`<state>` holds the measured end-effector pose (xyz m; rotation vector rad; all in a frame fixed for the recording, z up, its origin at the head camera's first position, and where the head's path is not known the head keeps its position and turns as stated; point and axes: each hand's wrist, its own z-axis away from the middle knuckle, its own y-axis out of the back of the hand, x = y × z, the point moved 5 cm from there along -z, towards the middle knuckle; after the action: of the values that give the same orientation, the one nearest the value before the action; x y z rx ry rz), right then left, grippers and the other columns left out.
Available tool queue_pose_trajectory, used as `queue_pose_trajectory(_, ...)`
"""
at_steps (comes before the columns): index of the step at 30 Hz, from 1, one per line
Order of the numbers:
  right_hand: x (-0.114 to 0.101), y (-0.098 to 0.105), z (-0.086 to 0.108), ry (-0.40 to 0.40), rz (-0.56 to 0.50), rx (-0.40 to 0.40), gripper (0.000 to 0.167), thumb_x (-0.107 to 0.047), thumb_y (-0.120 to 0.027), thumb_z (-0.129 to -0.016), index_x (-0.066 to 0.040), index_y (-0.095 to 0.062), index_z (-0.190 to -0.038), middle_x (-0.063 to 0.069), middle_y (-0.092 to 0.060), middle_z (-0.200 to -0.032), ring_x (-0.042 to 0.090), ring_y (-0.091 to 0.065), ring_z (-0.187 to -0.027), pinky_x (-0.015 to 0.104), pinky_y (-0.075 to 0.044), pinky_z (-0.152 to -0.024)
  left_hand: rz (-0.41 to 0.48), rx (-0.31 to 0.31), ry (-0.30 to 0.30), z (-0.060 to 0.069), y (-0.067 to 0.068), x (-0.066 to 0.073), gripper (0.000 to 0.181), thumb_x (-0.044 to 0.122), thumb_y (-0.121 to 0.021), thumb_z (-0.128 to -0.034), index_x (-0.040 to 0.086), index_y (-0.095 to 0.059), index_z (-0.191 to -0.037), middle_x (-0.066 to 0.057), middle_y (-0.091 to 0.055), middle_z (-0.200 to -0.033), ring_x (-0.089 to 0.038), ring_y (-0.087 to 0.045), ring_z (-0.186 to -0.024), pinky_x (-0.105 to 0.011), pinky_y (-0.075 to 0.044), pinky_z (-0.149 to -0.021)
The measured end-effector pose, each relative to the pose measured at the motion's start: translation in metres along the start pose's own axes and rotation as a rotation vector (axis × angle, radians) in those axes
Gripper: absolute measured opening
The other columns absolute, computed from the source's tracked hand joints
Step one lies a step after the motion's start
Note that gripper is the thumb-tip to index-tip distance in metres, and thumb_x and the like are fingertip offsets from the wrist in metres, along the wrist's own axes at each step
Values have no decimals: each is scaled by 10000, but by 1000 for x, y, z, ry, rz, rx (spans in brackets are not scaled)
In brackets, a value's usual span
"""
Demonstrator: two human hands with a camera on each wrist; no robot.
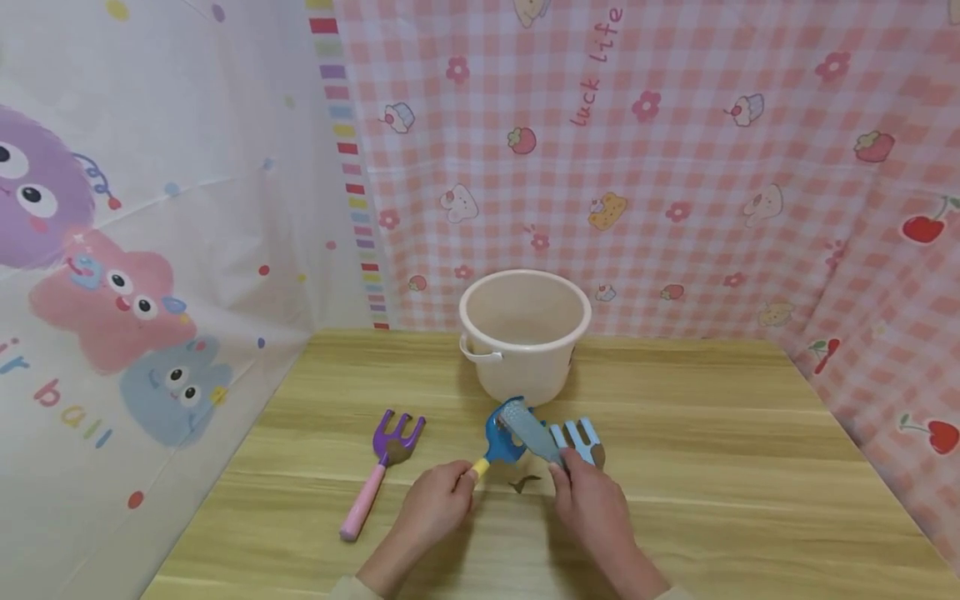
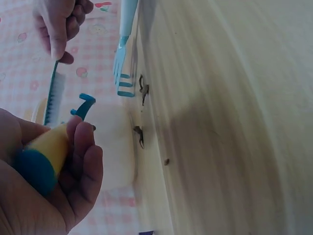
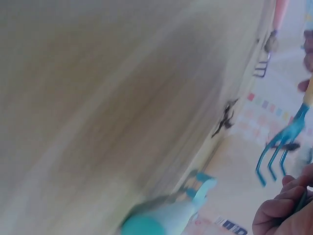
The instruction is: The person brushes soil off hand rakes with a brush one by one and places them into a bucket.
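Observation:
My left hand (image 1: 438, 504) grips the yellow handle (image 2: 54, 144) of a small blue hand rake (image 3: 292, 131), its tines raised above the table in front of the bucket. Some dark brown dirt (image 3: 288, 146) clings among those tines. In my right hand (image 1: 597, 507) is a blue-grey brush (image 1: 537, 435), pinched by its handle. The brush's pale bristles (image 2: 58, 90) lie over the rake's head in the head view; whether they touch it I cannot tell. Under the tools, brown scraps (image 1: 525, 482) lie on the wood-grain table.
A cream bucket (image 1: 525, 371) stands behind the tools, its handle hanging at the left. To the left lies a purple rake with a pink handle (image 1: 363, 503), brown dirt at its neck. A light blue rake (image 1: 588, 433) lies beside my right hand. Printed cloth (image 1: 675, 250) hangs behind the table.

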<state>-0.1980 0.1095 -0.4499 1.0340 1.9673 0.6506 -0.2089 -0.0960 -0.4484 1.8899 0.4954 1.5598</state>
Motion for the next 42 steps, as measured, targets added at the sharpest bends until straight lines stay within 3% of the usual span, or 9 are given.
queue_pose_trajectory(5,-10,-5,6,56,-21,9,100,-143,-698,-907,-93,-633,-966,-12,-578,-679,205,-592,-599,391,-455,-489,3,6,3,-2,1,3,255,170,-475,-1025,73,-671,-894,81,-543,-595,-81,-446,-479,-258,-372,-438)
queue_pose_trajectory(11,-1,-11,7,-29,11,-60,91,-165,-685,-922,-102,-630,-958,33,-616,-689,258,-620,-604,422,-456,-479,24,17,33,-1,2,3,285,183,-459,-1031,20,-692,-1010,65,-549,-598,-97,-455,-490,-261,-372,-447)
queue_pose_trajectory(21,14,0,-1,-118,57,-64,127,-157,-659,-945,-43,-630,-994,77,-628,-696,288,-622,-587,442,-445,-461,40,9,69,2,4,-1,276,165,-473,-1023,-2,-693,-1040,40,-539,-595,-115,-452,-492,-255,-365,-438)
queue_pose_trajectory(27,-6,1,-1,1,4,-79,100,-170,-666,-941,-92,-604,-946,-28,-533,-664,175,-545,-570,381,-440,-476,171,12,98,1,11,1,272,169,-475,-1028,-2,-687,-1013,-13,-568,-595,-121,-516,-500,-261,-434,-458)
queue_pose_trajectory(31,-3,2,-1,-40,22,-80,113,-167,-666,-942,-71,-633,-991,4,-600,-700,204,-595,-588,388,-463,-482,248,-12,99,2,23,8,262,156,-476,-1029,-4,-680,-992,-37,-569,-596,-142,-552,-509,-246,-444,-461)
queue_pose_trajectory(34,6,4,-3,-83,40,-59,162,-155,-666,-944,-33,-649,-1049,72,-656,-749,261,-635,-613,411,-480,-488,189,-19,74,3,36,14,253,148,-478,-1029,2,-685,-1027,-6,-548,-594,-127,-537,-492,-211,-400,-419)
queue_pose_trajectory(36,9,6,-4,-88,42,-58,175,-159,-662,-947,-25,-650,-1060,78,-660,-753,256,-636,-616,400,-477,-483,83,-7,26,4,45,18,250,141,-486,-1025,4,-692,-1061,26,-522,-585,-90,-488,-464,-188,-354,-391)
queue_pose_trajectory(40,13,10,-3,-95,30,-53,216,-160,-662,-949,1,-642,-1092,93,-666,-774,250,-629,-609,393,-480,-480,-133,85,-62,4,67,26,252,127,-529,-1007,-9,-694,-1141,70,-451,-559,-47,-373,-425,-196,-288,-372)
queue_pose_trajectory(42,16,12,-3,-122,28,-50,240,-167,-654,-956,11,-637,-1115,116,-674,-795,279,-640,-626,422,-486,-492,-170,124,-57,3,79,30,250,130,-549,-1001,1,-696,-1157,72,-454,-569,-54,-373,-437,-215,-302,-390)
